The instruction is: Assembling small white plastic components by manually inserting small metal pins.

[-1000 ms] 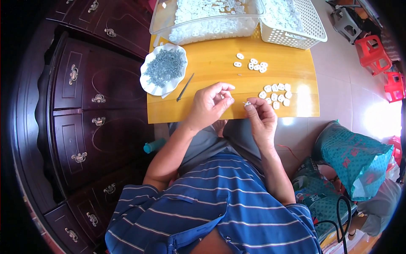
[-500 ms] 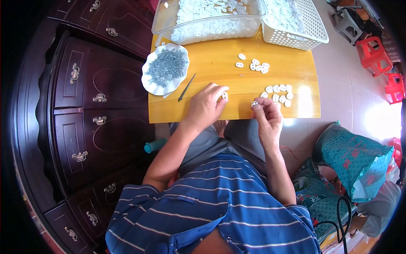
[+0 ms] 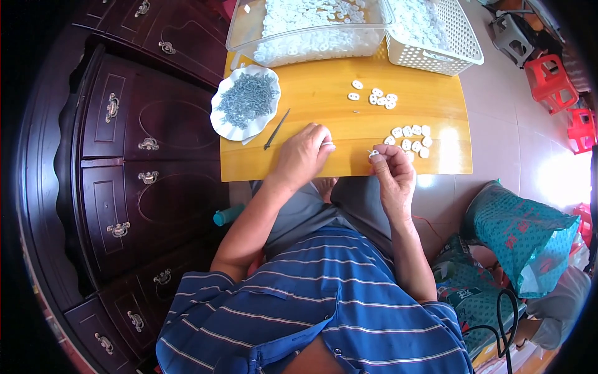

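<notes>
**Small white pieces handled at a yellow table**

Yellow wood fills the upper middle of the view: a small table (image 3: 311, 106) is set against a dark wooden cabinet (image 3: 124, 156) with metal handles, which is seen at nine o'clock. At the table's far edge, toward twelve o'clock, a clear plastic tub (image 3: 305, 28) heaped with white pieces is placed, and just beside it at one o'clock a white perforated basket (image 3: 436, 43) is stood. A white scalloped dish (image 3: 245, 103) holding a pile of small grey metal parts is seen at eleven o'clock, and a thin dark tool (image 3: 276, 129) lies on the wood just beside it.

The left hand (image 3: 303, 154) is rested on the table near its front edge, its fingers curled and closed on a small white piece (image 3: 327, 144) (only a sliver of it can be made out). The right hand (image 3: 392, 174) is held at the table's near edge, at about three o'clock from the left hand, and a tiny white part (image 3: 372, 152) is pinched between its thumb and fingertips. The two hands are kept near each other but apart.

Two loose groups of white pieces are laid on the table: one cluster (image 3: 412, 138) just beyond the right hand, another cluster (image 3: 375, 96) farther out. Red plastic stools (image 3: 548, 81) are seen at two o'clock, and a green patterned bag (image 3: 517, 243) lies on the tiled floor at four o'clock.
</notes>
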Motion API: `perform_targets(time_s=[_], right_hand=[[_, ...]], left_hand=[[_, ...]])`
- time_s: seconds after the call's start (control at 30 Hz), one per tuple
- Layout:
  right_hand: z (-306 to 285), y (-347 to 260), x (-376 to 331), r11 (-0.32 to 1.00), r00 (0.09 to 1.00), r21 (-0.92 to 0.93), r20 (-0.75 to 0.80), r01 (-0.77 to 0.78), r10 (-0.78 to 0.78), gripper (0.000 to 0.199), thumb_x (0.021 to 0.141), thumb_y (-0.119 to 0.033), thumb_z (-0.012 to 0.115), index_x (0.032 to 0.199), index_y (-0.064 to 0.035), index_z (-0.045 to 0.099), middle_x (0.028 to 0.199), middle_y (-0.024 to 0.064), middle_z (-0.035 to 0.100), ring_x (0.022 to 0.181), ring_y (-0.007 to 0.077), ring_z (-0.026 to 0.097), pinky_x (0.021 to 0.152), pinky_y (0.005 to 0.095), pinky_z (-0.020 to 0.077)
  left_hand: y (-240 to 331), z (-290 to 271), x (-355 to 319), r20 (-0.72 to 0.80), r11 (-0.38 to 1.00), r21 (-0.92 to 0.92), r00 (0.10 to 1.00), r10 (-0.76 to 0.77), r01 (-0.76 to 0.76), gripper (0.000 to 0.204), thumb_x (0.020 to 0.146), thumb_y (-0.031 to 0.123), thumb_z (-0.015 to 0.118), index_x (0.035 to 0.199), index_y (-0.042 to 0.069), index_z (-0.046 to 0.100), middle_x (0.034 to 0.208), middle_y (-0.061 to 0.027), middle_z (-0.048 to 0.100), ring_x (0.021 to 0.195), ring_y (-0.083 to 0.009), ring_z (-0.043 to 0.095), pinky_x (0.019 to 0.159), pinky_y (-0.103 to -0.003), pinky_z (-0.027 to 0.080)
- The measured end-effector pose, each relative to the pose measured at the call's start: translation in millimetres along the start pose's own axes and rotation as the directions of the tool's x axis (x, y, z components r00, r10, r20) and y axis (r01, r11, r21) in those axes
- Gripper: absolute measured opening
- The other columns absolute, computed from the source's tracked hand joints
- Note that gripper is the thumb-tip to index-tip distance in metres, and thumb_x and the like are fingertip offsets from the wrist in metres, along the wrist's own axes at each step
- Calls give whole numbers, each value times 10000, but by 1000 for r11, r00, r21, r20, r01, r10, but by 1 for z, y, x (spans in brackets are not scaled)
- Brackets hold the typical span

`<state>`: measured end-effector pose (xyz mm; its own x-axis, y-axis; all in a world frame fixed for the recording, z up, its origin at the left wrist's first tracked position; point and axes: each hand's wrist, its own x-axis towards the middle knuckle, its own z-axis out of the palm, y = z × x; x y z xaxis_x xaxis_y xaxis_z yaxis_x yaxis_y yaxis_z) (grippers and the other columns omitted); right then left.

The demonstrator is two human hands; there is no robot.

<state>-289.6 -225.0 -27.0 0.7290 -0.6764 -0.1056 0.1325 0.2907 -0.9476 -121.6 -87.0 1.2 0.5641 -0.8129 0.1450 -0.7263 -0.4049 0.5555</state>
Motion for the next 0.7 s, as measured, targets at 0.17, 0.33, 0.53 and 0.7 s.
perform_targets(time_s=[0.17,0.33,0.53,0.7], right_hand=[[3,-1,-2,1000,1000,11,10,-12,11,142,1010,-47,658,1147,-11,672,923,12,661,838,69,594,758,210,487],[8,2,-3,999,999,15,35,-28,27,155,1009,-47,659,1158,-4,667,930,15,668,842,69,594,765,210,486],[12,3,-3,999,997,12,58,-50,49,161,1010,-41,651,1165,2,661,934,17,671,831,68,587,763,208,481],[14,3,-2,999,997,9,66,-51,51,161,1011,-39,648,1166,0,660,937,19,672,826,68,584,760,208,479]], left_hand=[[-1,1,-6,-25,954,-294,998,-63,53,135,918,36,709,1029,32,633,807,-54,651,701,-153,634,646,-298,510],[1,1,-10,29,850,-520,996,-85,88,164,942,-26,697,1099,13,667,829,40,639,704,1,539,635,-189,467],[3,1,-12,97,741,-656,989,-109,146,151,968,-29,665,1113,11,675,883,51,642,751,9,552,660,-169,466],[5,-3,-15,235,567,-784,966,-104,252,208,971,-44,640,1171,13,652,951,68,619,755,34,525,662,-145,441]])
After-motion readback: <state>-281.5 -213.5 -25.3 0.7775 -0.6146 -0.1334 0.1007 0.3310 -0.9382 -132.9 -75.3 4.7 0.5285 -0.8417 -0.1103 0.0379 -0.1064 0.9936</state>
